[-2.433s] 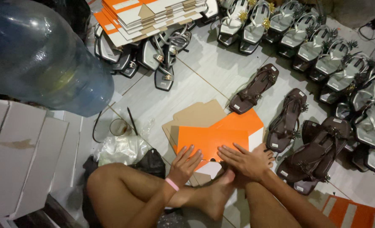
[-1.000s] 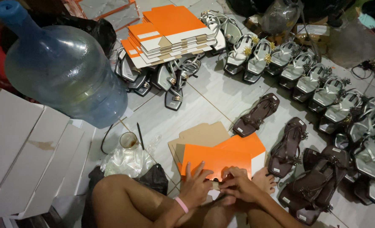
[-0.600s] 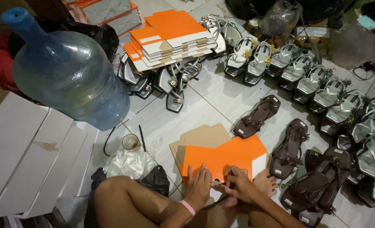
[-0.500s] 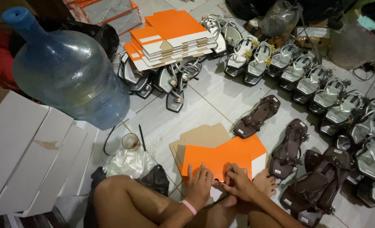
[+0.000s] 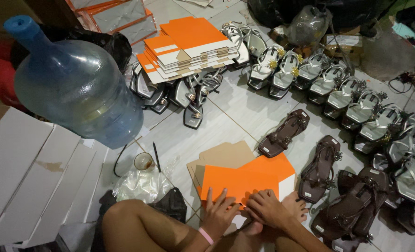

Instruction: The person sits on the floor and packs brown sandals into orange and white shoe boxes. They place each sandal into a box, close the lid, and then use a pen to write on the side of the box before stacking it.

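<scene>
One orange box blank (image 5: 245,179) lies flat on floor, near us; our left hand (image 5: 218,212) & right hand (image 5: 268,208) press its near edge, fingers spread, grasping nothing. Unfolded yet; far stack (image 5: 189,46) waits.

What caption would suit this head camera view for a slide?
Seated on a tiled floor among rows of sandals, both hands, left hand and right hand, press on a flat orange cardboard box.

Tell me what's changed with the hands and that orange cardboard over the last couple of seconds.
Both hands have drawn back to the near edge of the flat orange cardboard. The left hand, earlier spread flat on the sheet, now presses that edge; the right hand, earlier spread on the sheet's right part, now sits bunched close beside it. The cardboard stayed on the floor, as did the brown sandals and water jug.
</scene>
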